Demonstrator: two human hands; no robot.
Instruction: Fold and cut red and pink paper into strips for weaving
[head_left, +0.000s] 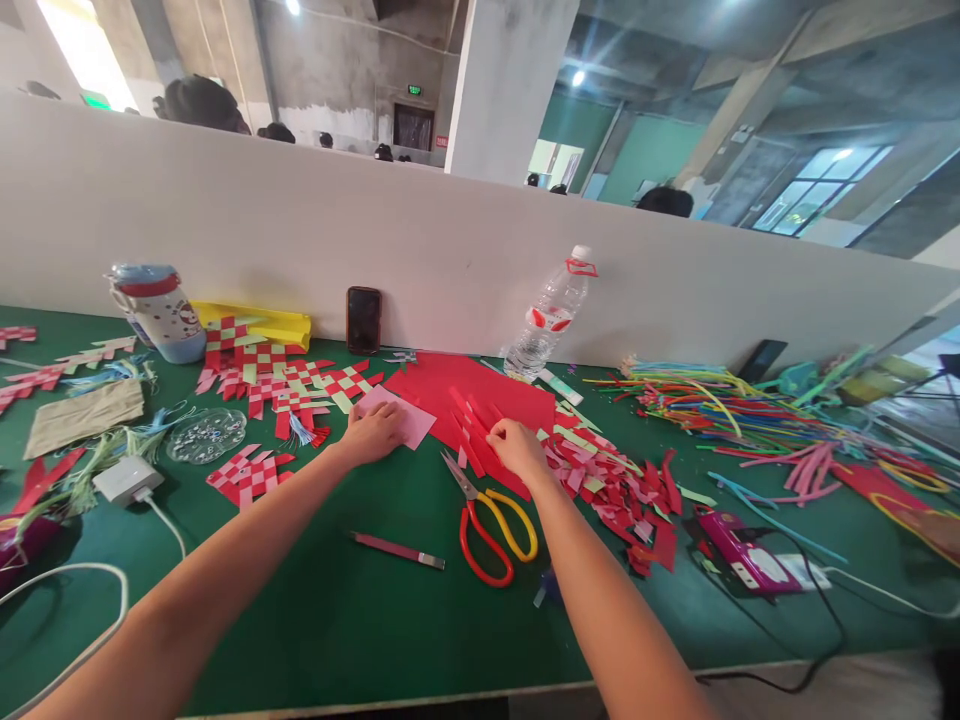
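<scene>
My left hand (pixel 375 432) lies over a square of pink paper (pixel 418 424), its fingers bent and pressed on it. My right hand (pixel 519 447) is closed in a pinch at the edge of a piece of woven red paper strips (pixel 466 425); its fingertips are partly hidden. Beneath both lies a large sheet of red paper (pixel 435 375). Between my forearms are scissors (pixel 480 510) with one red and one yellow handle, blades parted. A slim knife-like tool with a pinkish handle (pixel 397 550) rests closer to me.
Woven red-and-pale paper pieces (pixel 262 375) spread at left beside a cup (pixel 161 315). A phone (pixel 364 320) and a tilted plastic bottle (pixel 551 315) lean against the white partition (pixel 300 220). Paper scraps (pixel 615 490), coloured pipe cleaners (pixel 697 405) and a purple box (pixel 742 550) lie at right.
</scene>
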